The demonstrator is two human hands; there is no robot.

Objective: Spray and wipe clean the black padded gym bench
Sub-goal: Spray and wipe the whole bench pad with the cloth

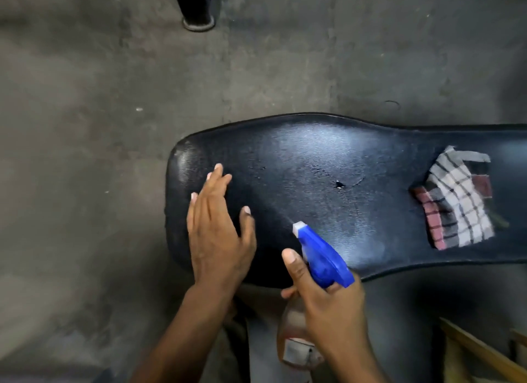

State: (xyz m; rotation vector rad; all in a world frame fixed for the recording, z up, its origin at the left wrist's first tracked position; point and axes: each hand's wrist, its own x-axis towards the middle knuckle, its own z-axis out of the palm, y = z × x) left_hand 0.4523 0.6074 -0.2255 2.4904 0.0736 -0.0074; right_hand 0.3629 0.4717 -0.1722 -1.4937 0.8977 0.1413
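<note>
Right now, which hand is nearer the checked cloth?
Right. The right hand grips the spray bottle at the bench's near edge; the left hand lies farther left of the checked cloth.

The tabletop (328, 160) lies bare across its middle and far edge. A checked cloth (456, 200) blocks the right part; the left hand (216, 225) covers the near-left end.

A gym, plain and worn: a black padded bench (328, 166) with a small tear lies under the hands, on a bare, stained concrete floor (85, 97) stretching beyond them.
</note>
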